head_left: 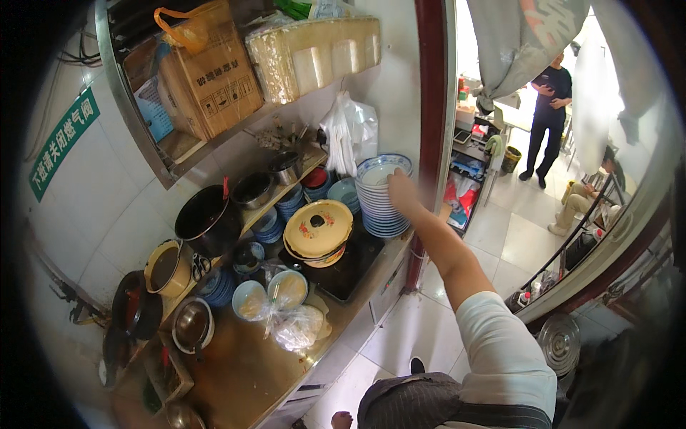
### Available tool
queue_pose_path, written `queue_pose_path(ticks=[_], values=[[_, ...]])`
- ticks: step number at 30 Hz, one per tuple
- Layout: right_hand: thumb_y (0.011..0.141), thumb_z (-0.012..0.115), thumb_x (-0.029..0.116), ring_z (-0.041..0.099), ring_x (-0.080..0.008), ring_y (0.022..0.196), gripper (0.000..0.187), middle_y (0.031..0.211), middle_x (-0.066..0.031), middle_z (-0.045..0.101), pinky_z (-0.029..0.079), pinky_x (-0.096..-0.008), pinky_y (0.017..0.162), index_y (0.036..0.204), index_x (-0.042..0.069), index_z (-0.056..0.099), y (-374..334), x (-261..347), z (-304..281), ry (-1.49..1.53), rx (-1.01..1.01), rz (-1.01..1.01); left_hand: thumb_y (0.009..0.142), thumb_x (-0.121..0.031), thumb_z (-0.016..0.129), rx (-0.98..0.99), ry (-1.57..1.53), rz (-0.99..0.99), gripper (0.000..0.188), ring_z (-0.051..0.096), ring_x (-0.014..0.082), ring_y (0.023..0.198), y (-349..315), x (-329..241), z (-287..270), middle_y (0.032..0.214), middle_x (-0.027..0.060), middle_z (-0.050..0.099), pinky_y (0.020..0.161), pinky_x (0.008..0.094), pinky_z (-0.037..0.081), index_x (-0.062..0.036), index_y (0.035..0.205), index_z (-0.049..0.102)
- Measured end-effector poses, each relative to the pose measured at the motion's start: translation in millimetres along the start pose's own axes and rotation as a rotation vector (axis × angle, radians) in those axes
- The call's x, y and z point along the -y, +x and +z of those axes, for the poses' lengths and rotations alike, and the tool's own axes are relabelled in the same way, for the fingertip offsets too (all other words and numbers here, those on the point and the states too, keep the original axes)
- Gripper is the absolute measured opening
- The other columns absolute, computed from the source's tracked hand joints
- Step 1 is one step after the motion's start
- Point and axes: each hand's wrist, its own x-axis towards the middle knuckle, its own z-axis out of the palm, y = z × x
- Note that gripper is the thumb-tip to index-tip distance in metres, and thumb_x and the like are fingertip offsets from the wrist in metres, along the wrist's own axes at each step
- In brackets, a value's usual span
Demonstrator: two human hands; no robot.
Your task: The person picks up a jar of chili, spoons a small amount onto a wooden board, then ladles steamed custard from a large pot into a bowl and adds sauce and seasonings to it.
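My right arm stretches forward to a tall stack of white bowls with blue-patterned rims (386,207) at the end of the counter. My right hand (402,191), slightly blurred, is closed on the rim of the top bowl (375,171), which still sits on the stack. Only a small part of my left hand (341,420) shows at the lower edge, beside my dark striped apron (407,402); its fingers are too cut off to read. Left of the stack, a yellow lidded enamel pot (318,229) stands on a black flat hob (350,268).
Light-blue bowls (250,300) and a clear plastic bag (296,327) lie on the counter (243,379). Pots, including a large black one (207,218), line a narrow ledge. A box (207,79) sits on the shelf above. Beyond the doorway stands a person (550,107); another sits.
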Motion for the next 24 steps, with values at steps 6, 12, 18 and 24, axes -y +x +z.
queue_pose_path(ticks=[6,12,18,24], values=[[0.077,0.061,0.011,0.059,-0.0376,0.089,0.013,0.097,-0.018,0.054,0.049,-0.0445,0.076,0.086,0.002,0.061,-6,-1,-9,0.113,-0.017,0.006,0.074,-0.018,0.053,-0.187,0.912,0.651,0.009,0.05,0.0242,0.061,8,45,-7,0.064,0.0051,0.049,0.051,0.0432,0.039,-0.0153,0.065,0.052],[0.073,0.069,0.013,0.058,-0.0372,0.091,0.018,0.096,-0.0149,0.055,0.047,-0.0448,0.078,0.085,0.002,0.061,-3,-42,-7,0.031,-0.106,-0.16,0.079,-0.016,0.061,0.123,-0.125,-0.173,0.014,0.066,0.0173,0.059,23,1,-32,0.067,0.0089,0.066,0.057,0.0305,0.054,-0.0033,0.083,0.067],[0.074,0.068,0.017,0.056,-0.0357,0.088,0.02,0.092,-0.0136,0.054,0.046,-0.0436,0.078,0.087,0.004,0.06,-16,-11,-39,0.259,-0.196,-0.186,0.081,-0.015,0.06,0.069,-0.124,-0.163,0.013,0.066,0.0178,0.062,44,-52,-48,0.068,0.0069,0.067,0.06,0.0311,0.053,-0.0042,0.084,0.066],[0.074,0.065,0.018,0.054,-0.033,0.086,0.018,0.089,-0.0134,0.054,0.046,-0.0402,0.077,0.083,0.003,0.059,-44,11,-62,0.301,-0.319,-0.302,0.081,-0.009,0.058,0.078,-0.173,0.135,0.01,0.066,0.0196,0.065,79,-112,-38,0.073,0.0105,0.067,0.064,0.0312,0.053,-0.0022,0.086,0.064]])
